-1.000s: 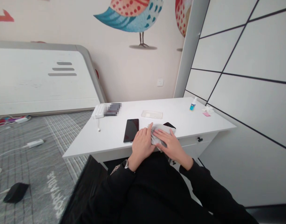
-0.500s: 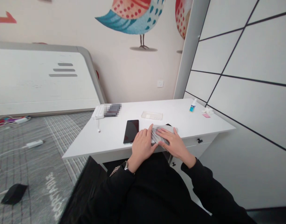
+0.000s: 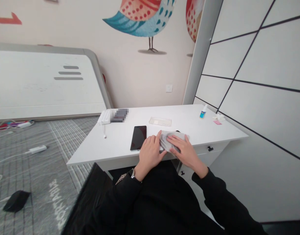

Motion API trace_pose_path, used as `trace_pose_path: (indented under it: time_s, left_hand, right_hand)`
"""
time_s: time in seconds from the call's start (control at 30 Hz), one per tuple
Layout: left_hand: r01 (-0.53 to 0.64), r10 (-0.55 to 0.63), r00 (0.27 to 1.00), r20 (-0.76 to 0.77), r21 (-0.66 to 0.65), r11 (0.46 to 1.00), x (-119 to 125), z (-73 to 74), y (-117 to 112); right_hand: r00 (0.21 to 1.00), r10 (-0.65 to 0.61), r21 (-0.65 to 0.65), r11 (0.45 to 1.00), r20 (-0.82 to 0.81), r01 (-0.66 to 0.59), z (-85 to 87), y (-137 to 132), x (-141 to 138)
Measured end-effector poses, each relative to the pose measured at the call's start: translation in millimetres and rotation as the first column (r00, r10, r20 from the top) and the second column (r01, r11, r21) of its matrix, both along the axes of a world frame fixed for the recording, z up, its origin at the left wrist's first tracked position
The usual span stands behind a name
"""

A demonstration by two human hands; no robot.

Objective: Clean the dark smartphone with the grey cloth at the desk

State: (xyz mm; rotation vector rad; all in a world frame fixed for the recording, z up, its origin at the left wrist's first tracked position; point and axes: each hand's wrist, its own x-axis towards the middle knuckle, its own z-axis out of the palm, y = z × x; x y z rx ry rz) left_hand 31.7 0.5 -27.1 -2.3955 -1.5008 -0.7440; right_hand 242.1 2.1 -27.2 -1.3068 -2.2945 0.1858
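My left hand (image 3: 150,152) grips the left side of a dark, flat phone-like object (image 3: 178,131), thumb at the near edge and index finger at the far side. Most of that object is hidden under a light grey cloth (image 3: 166,134); only dark edges show. Lying flat on the cloth is my right hand (image 3: 183,149), fingers stretched and thumb apart. Just left of my left hand, a black-screened tablet or large phone (image 3: 138,137) rests on the white table. Beyond the cloth lies a clear phone case (image 3: 160,121).
A small spray bottle (image 3: 203,112) stands at the back right, near crumpled white tissue (image 3: 220,117) and a pink slip (image 3: 217,122). A white power strip (image 3: 105,117) sits at the back left beside a blurred dark item (image 3: 120,115). The table's front edge (image 3: 103,161) is close.
My right hand and the grey cloth have slid slightly to the right. My left hand keeps its grip, and the whole view has shifted a little.
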Motion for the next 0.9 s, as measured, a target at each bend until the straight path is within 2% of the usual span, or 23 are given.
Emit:
trace_pose_path:
  time_s: [0.1, 0.2, 0.27, 0.33, 0.43, 0.5, 0.63, 0.7, 0.83, 0.9]
  left_hand:
    - [0.003, -0.003, 1.0, 0.025, 0.012, 1.0, 0.9, -1.1, 0.8]
    - [-0.002, 0.002, 1.0, 0.026, 0.01, 1.0, 1.0, -1.1, 1.0]
    - [-0.004, 0.004, 1.0, 0.013, 0.0, 1.0, 0.6, -0.3, 0.6]
    - [-0.006, 0.006, 1.0, -0.002, -0.017, 1.0, 0.1, 0.7, 0.1]
    - [-0.004, 0.004, 1.0, -0.012, -0.027, 1.0, -0.2, 1.4, -0.1]
    - [0.001, -0.001, 1.0, -0.007, -0.015, 1.0, 0.2, 1.1, 0.1]
    - [-0.005, 0.005, 1.0, 0.018, 0.001, 1.0, 1.1, 0.0, 0.8]
    - [-0.007, 0.008, 1.0, 0.013, -0.013, 1.0, 0.9, -0.3, 0.9]
    - [-0.008, 0.008, 1.0, -0.009, -0.021, 1.0, -0.5, -0.5, 0.8]
    - [-0.009, 0.009, 1.0, -0.009, -0.013, 1.0, -0.6, -0.7, 1.2]
  right_hand:
    - [0.981, -0.189, 0.073, 0.98, 0.037, 0.186, 0.7, 21.0, 19.7]
    - [0.96, -0.267, 0.13, 0.958, 0.083, 0.255, -2.3, 26.6, 11.1]
    - [0.974, -0.203, 0.125, 0.974, 0.105, 0.189, -4.9, 17.4, -5.5]
    - [0.99, -0.08, 0.099, 0.993, 0.116, 0.069, -6.3, 4.1, -19.4]
    - [0.992, 0.048, 0.064, 0.996, 0.118, -0.056, -4.6, -5.4, -19.9]
    - [0.994, 0.025, 0.049, 0.998, 0.107, -0.03, -1.9, 0.0, -9.3]
    - [0.987, -0.142, 0.076, 0.988, 0.08, 0.136, 0.4, 13.4, -2.7]
    - [0.991, -0.109, 0.094, 0.99, 0.084, 0.101, -2.2, 8.9, -14.1]
    - [0.991, 0.097, 0.072, 0.992, 0.091, -0.104, -6.6, -6.1, -29.2]
    - [0.994, 0.078, 0.057, 0.995, 0.079, -0.083, -5.6, -3.0, -21.5]
